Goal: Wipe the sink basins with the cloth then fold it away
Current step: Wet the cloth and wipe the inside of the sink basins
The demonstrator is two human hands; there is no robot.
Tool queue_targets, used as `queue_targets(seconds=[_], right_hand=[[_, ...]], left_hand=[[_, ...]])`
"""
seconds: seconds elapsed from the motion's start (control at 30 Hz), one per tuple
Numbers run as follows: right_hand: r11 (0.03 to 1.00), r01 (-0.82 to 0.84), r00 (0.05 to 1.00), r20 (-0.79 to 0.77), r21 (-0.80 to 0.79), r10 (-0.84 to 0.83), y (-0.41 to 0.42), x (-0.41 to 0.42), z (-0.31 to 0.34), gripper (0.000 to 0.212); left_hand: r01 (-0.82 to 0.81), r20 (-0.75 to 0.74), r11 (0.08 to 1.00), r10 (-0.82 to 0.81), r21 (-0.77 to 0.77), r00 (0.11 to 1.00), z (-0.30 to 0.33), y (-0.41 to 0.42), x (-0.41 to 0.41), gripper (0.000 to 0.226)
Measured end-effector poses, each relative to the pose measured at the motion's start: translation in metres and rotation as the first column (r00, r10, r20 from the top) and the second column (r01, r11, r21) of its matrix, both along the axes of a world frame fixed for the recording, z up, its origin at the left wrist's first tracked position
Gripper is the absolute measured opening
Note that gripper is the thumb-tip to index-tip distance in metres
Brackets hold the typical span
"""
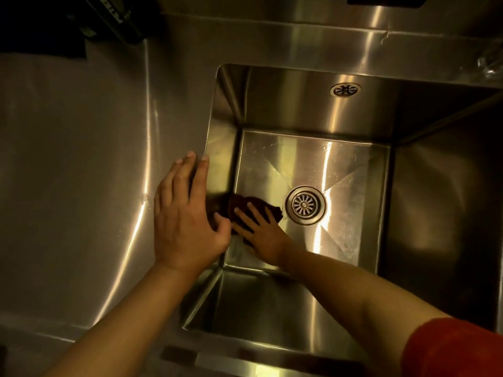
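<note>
A deep stainless steel sink basin (353, 164) fills the middle and right of the head view. On its floor, just left of the round drain (304, 204), lies a dark brown cloth (242, 204). My right hand (258, 234) reaches down into the basin and presses flat on the cloth with fingers spread. My left hand (185, 213) rests flat on the basin's left rim with straight fingers, holding nothing. Part of the cloth is hidden under my right hand.
A steel counter (76, 159) stretches left of the basin. An overflow outlet (345, 90) sits on the far basin wall. Dark objects (68, 23) stand at the back left. Crumpled clear plastic (490, 66) lies at the back right.
</note>
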State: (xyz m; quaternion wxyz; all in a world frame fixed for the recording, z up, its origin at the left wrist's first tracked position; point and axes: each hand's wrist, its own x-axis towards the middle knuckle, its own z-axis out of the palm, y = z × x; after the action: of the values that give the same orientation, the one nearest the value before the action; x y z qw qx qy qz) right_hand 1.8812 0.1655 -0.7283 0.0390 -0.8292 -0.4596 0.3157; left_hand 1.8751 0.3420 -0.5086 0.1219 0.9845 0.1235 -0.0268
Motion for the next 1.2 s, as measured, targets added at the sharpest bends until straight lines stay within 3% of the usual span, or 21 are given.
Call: queue_targets(seconds=[0.13,0.2,0.3,0.37,0.5,0.57,0.63,0.7,0.77,0.8,0.83,0.93,1.03,1.1,1.2], right_hand=[[0.918,-0.397,0.917,0.036,0.002,0.397,-0.036,0.034,-0.004,0.055],[0.911,-0.413,0.905,0.102,-0.015,0.412,-0.031,0.077,-0.004,0.056],[0.998,-0.058,0.987,0.152,-0.005,0.058,-0.007,0.143,0.003,0.058],[0.988,0.154,0.98,0.129,-0.001,-0.153,0.004,0.176,0.007,0.062],[0.979,0.206,0.97,0.135,0.0,-0.204,-0.012,0.187,0.007,0.064],[0.945,0.327,0.931,0.165,0.016,-0.325,-0.047,0.175,0.005,0.064],[0.846,0.533,0.832,0.168,0.026,-0.529,-0.094,0.161,0.005,0.063],[0.686,0.727,0.678,0.173,-0.016,-0.715,-0.134,0.144,0.008,0.065],[0.53,0.843,0.537,0.173,-0.092,-0.825,-0.162,0.122,0.012,0.065],[0.508,0.853,0.522,0.175,-0.123,-0.835,-0.172,0.109,0.013,0.065],[0.538,0.828,0.56,0.181,-0.157,-0.809,-0.179,0.094,0.014,0.065],[0.748,0.613,0.789,0.153,-0.253,-0.595,-0.184,0.046,0.016,0.067],[0.976,0.146,0.989,0.052,-0.163,-0.14,-0.172,-0.009,0.02,0.062],[0.991,-0.093,0.991,0.091,-0.096,0.102,-0.154,-0.027,0.019,0.057],[0.948,-0.316,0.947,0.047,-0.03,0.317,-0.097,-0.021,0.011,0.058]], left_hand=[[0.003,0.001,1.0,-0.003,0.003,1.0,0.0,0.0,0.0,0.1],[0.001,0.015,1.0,-0.001,0.001,1.0,0.0,0.0,0.001,0.099],[-0.002,0.015,1.0,0.002,0.008,1.0,-0.001,0.0,0.002,0.098],[-0.001,0.003,1.0,0.001,0.017,1.0,-0.001,0.0,0.002,0.098],[0.015,-0.01,0.999,-0.015,0.035,1.0,-0.002,0.001,0.001,0.098],[0.012,0.0,0.999,-0.012,0.031,1.0,-0.003,0.002,0.001,0.099],[0.011,0.004,1.0,-0.011,0.022,1.0,-0.003,0.001,0.002,0.1],[0.007,0.018,1.0,-0.007,0.014,1.0,-0.003,0.001,0.003,0.1],[0.009,0.023,1.0,-0.009,0.011,1.0,-0.002,0.001,0.002,0.1],[0.008,0.026,1.0,-0.009,0.007,1.0,-0.002,0.001,0.001,0.099],[0.005,0.029,1.0,-0.005,0.004,1.0,-0.002,0.001,0.001,0.099],[0.007,0.022,1.0,-0.007,0.0,1.0,-0.001,0.001,0.002,0.1],[0.017,0.006,1.0,-0.017,-0.003,1.0,-0.001,0.001,0.003,0.1],[0.012,0.002,1.0,-0.012,-0.007,1.0,0.001,0.0,0.003,0.1],[-0.001,0.003,1.0,0.001,-0.006,1.0,0.002,-0.002,0.002,0.1]])
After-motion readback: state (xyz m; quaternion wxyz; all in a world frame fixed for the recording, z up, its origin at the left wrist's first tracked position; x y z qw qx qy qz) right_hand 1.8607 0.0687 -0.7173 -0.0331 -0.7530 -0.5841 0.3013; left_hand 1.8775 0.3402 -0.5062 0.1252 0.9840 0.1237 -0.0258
